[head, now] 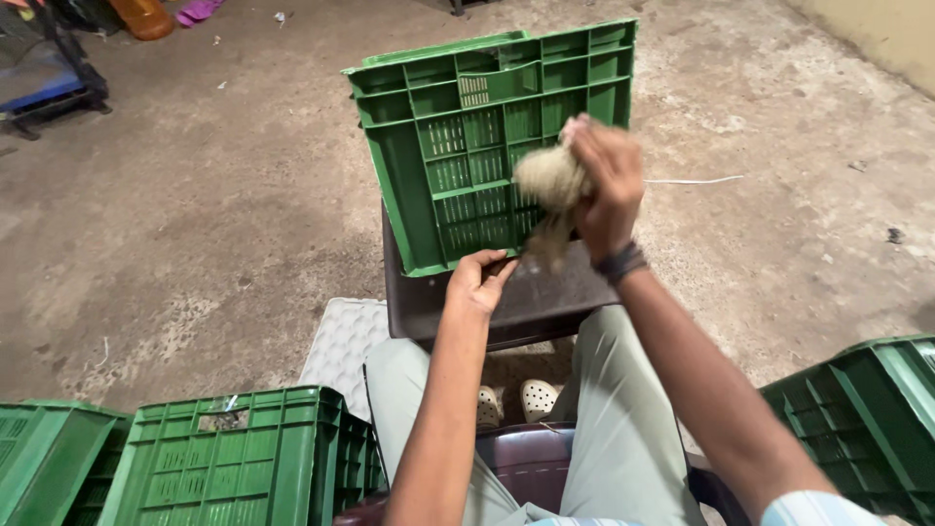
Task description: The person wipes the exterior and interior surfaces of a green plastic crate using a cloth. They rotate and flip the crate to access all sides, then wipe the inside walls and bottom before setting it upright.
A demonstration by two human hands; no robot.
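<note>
Green crates (pixel 234 453) beside knees, dark stool (pixel 526 302) under tilted crate (pixel 487 136).

Green slotted crate (pixel 458 146), beige fibrous scrubber (pixel 551 183), dark brown stool (pixel 531 302), pale grey-green trousers (pixel 614 429), white perforated clogs (pixel 536 397), grey stained concrete floor (pixel 195 214)
</note>
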